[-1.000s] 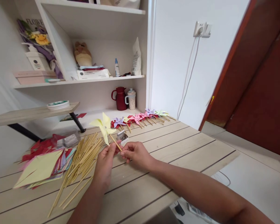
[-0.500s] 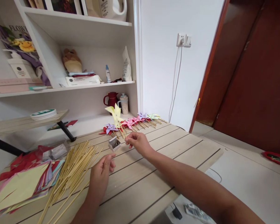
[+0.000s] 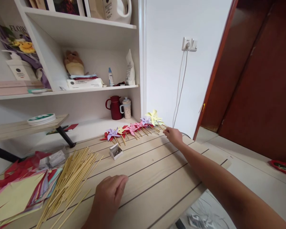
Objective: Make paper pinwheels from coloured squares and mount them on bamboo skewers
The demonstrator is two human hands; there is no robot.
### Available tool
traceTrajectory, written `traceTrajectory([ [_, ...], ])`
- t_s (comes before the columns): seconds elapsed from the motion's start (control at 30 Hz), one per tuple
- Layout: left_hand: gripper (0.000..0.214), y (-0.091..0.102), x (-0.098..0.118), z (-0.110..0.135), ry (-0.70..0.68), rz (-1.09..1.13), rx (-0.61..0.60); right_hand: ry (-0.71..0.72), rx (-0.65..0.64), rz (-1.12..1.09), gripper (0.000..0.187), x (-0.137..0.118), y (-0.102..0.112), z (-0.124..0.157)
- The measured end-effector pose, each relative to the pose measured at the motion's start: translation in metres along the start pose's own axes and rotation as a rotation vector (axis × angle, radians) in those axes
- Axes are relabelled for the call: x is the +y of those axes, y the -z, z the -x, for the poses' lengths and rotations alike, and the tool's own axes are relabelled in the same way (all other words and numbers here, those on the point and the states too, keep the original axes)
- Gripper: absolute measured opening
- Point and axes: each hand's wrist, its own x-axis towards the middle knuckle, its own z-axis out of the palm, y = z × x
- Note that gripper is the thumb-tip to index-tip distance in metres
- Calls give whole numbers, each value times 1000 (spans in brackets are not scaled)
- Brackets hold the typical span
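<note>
In the head view, my right hand (image 3: 173, 136) pinches the thin wooden stick of a yellow paper pinwheel (image 3: 153, 117) at the right end of a row of finished pinwheels. Its yellow head overlaps a green one beneath. Purple pinwheels (image 3: 112, 133), pink pinwheels (image 3: 132, 128) and red ones lie along the back of the table, sticks pointing forward. Near the front, my left hand (image 3: 111, 194) is loosely closed, thumb against the curled fingers; nothing shows in it. Beyond it stands a small open box (image 3: 116, 151) of metal pins. To its left lies a pile of wooden sticks (image 3: 72, 178).
Coloured paper sheets (image 3: 15, 197) are stacked at the left, beside red scraps (image 3: 19, 170). A small raised stand (image 3: 62, 119) holds a roll of tape (image 3: 41, 119). A red jug (image 3: 115, 108) and a cup (image 3: 126, 108) stand behind the table (image 3: 154, 178). White shelves (image 3: 85, 22) rise behind.
My right hand has carried the yellow pinwheel rightward, from above the pin box to the row's right end. My left hand has moved slightly right and nearer the front.
</note>
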Motion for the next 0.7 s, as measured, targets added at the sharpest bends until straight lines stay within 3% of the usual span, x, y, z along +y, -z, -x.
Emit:
traceTrajectory([
  [0.1, 33, -1, 4, 0, -58, -55, -48, -35, 3, 69, 19, 16, -4, -4],
  [0.23, 35, -6, 1, 4, -52, -80, -114, -37, -11, 109, 21, 15, -14, -11],
  [0.47, 38, -13, -2, 11, 209, -8, -464, 28, -75, 113, 21, -21, -32, -17],
  [0.57, 35, -12, 0, 10, 295, 66, -483, 52, -113, 104, 21, -36, -45, -9],
  [0.7, 33, -12, -2, 11, 308, 103, -477, 76, -160, 90, 17, -47, -59, 3],
])
